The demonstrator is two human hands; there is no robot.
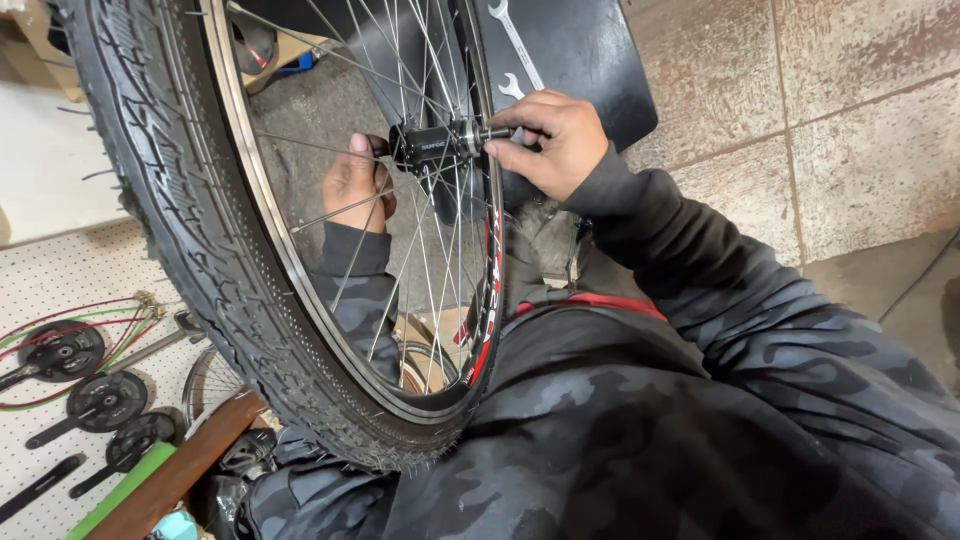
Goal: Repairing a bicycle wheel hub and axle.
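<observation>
A bicycle wheel with a knobbly black tyre [215,270], a dark rim and thin silver spokes stands upright against my lap. Its black hub [425,145] sits near the top centre. My right hand [555,140] pinches the axle end [490,133] that sticks out of the hub on my side. My left hand [355,185] reaches behind the spokes and grips the hub's far end; its fingers are partly hidden by the spokes. Both sleeves are dark camouflage cloth.
A black mat [570,50] with two silver spanners [515,60] lies on the stone floor behind the wheel. At lower left, a white pegboard [60,280] carries black crank arms with chainrings [100,400], coloured cables and a second wheel.
</observation>
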